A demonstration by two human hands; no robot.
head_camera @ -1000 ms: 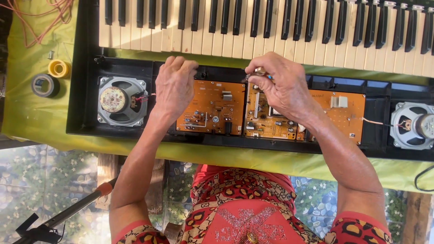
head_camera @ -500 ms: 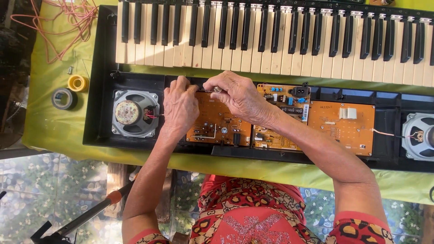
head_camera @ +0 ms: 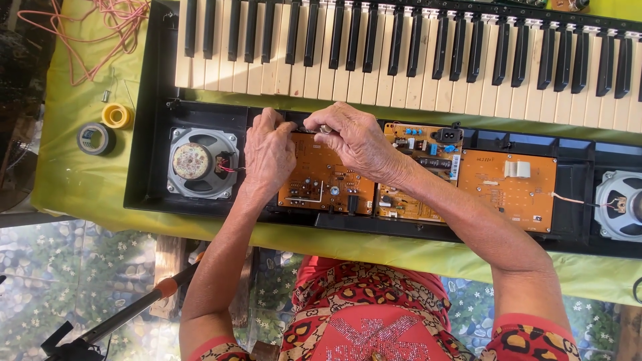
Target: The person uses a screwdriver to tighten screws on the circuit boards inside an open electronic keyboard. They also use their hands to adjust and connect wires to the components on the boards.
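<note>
From the head camera we see our left hand (head_camera: pixel 269 155) curled, fingertips pinched at the top edge of the orange circuit board (head_camera: pixel 326 175) inside the opened keyboard (head_camera: pixel 401 47). Our right hand (head_camera: pixel 354 139) reaches across, gripping a small metal part (head_camera: pixel 325 128) just beside it.

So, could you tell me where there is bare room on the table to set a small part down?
Bare green cloth lies below the tape rolls, left of the keyboard case. It is crowded around the circuit boards, where the left hand and right hand meet.
</note>
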